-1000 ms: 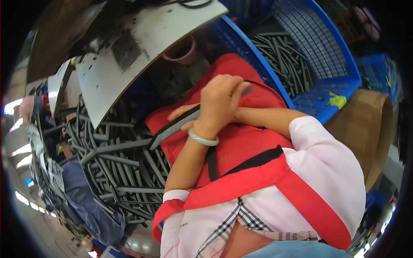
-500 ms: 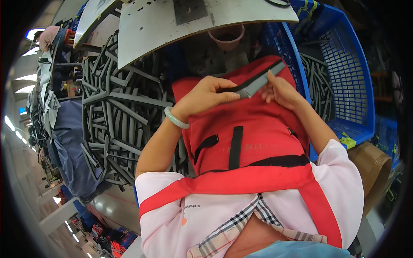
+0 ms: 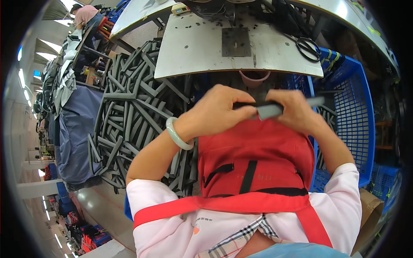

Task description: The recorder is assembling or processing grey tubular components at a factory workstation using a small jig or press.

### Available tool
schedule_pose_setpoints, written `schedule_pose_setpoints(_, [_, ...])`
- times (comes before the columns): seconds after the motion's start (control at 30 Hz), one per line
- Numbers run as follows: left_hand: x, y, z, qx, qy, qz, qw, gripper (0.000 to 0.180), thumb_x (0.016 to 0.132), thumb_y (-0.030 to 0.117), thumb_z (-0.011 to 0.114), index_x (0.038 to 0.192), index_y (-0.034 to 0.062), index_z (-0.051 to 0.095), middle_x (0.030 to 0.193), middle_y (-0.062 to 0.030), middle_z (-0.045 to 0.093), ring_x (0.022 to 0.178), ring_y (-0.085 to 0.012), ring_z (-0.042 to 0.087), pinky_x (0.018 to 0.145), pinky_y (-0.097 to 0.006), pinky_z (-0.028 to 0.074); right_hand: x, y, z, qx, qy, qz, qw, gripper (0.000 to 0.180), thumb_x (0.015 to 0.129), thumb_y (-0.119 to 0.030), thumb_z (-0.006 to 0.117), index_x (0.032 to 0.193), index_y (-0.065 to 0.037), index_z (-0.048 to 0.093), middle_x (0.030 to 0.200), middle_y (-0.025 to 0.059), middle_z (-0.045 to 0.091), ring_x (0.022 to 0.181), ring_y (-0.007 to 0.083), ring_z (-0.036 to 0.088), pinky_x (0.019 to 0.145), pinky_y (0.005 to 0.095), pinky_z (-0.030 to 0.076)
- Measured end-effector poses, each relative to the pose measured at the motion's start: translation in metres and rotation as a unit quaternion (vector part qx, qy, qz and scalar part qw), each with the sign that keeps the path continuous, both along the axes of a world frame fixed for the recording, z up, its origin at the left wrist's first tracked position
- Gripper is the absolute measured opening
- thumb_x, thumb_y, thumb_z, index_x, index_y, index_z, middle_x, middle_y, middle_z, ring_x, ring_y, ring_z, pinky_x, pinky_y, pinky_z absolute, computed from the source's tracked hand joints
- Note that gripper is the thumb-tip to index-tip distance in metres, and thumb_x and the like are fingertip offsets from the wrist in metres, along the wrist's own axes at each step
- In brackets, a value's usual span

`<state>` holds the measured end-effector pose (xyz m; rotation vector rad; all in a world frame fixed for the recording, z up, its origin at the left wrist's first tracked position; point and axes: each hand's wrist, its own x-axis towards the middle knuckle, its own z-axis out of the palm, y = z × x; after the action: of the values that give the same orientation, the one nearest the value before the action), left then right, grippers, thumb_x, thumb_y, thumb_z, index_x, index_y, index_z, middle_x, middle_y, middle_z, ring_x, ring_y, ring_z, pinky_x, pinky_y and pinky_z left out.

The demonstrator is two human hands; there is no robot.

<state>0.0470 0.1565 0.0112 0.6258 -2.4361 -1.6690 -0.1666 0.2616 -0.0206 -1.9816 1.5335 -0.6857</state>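
Note:
A grey and black strip (image 3: 269, 112) is held nearly level above my lap, just short of the white table's front edge. My left hand (image 3: 226, 107), with a pale bangle at the wrist, pinches its left end between thumb and fingers. Close beside it, my right hand (image 3: 291, 108) is wrapped round the strip from above, slightly blurred. The strip's other end sticks out past the right hand. A red apron (image 3: 258, 144) with black straps covers my lap beneath both hands.
A large heap of similar strips (image 3: 129, 116) lies to the left. Ahead, the white table (image 3: 193, 47) carries a dark metal plate (image 3: 235, 42) and black-handled scissors (image 3: 307, 49). A pink bucket (image 3: 254, 80) sits under its edge. A blue basket (image 3: 355, 107) holding strips stands at right.
The view has tilted up, showing more of the table. My right hand has closed round the strip nearer my left hand, and the slanted strip is now almost level.

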Motion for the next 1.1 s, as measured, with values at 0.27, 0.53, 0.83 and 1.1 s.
schedule_pose_setpoints(0.27, [-0.023,-0.088,-0.011,-0.121,0.075,0.16,0.977,0.026,0.088,0.022,0.065,0.098,-0.0025,0.069,0.07,-0.0025,0.064,0.063,-0.0078,0.057,0.057,-0.026,0.046,-0.031,-0.11,0.005,-0.269,0.23,-0.084,0.931,0.036,0.071,-0.016,0.076,0.103,-0.009,0.061,0.091,0.0113,0.066,0.088,0.0338,0.063,0.073,0.0424,0.05])
schedule_pose_setpoints(0.53, [-0.046,-0.139,-0.004,-0.144,0.085,0.168,0.971,0.027,0.086,0.025,0.071,0.099,0.0017,0.071,0.067,0.0006,0.061,0.055,-0.0024,0.046,0.049,-0.019,0.033,-0.045,-0.153,-0.002,-0.286,0.218,-0.149,0.921,0.043,0.073,-0.02,0.075,0.113,-0.009,0.064,0.098,0.0118,0.068,0.092,0.0332,0.064,0.078,0.0406,0.051])
schedule_pose_setpoints(0.83, [-0.055,-0.156,-0.021,-0.076,0.048,0.2,0.976,0.031,0.086,0.023,0.073,0.103,-0.0019,0.07,0.068,-0.0022,0.062,0.054,-0.0032,0.046,0.048,-0.019,0.032,-0.046,-0.164,-0.01,-0.196,0.241,-0.166,0.936,0.047,0.073,-0.021,0.074,0.116,-0.005,0.064,0.113,0.0163,0.066,0.104,0.0345,0.062,0.09,0.0397,0.049])
schedule_pose_setpoints(1.1, [-0.055,-0.165,-0.023,-0.072,0.07,0.207,0.973,0.034,0.086,0.023,0.073,0.107,-0.0032,0.069,0.071,-0.0045,0.063,0.053,-0.0046,0.043,0.049,-0.02,0.032,-0.055,-0.18,-0.022,-0.28,0.239,-0.153,0.917,0.045,0.074,-0.022,0.074,0.116,-0.01,0.064,0.098,0.0119,0.069,0.093,0.0317,0.065,0.078,0.0414,0.052])
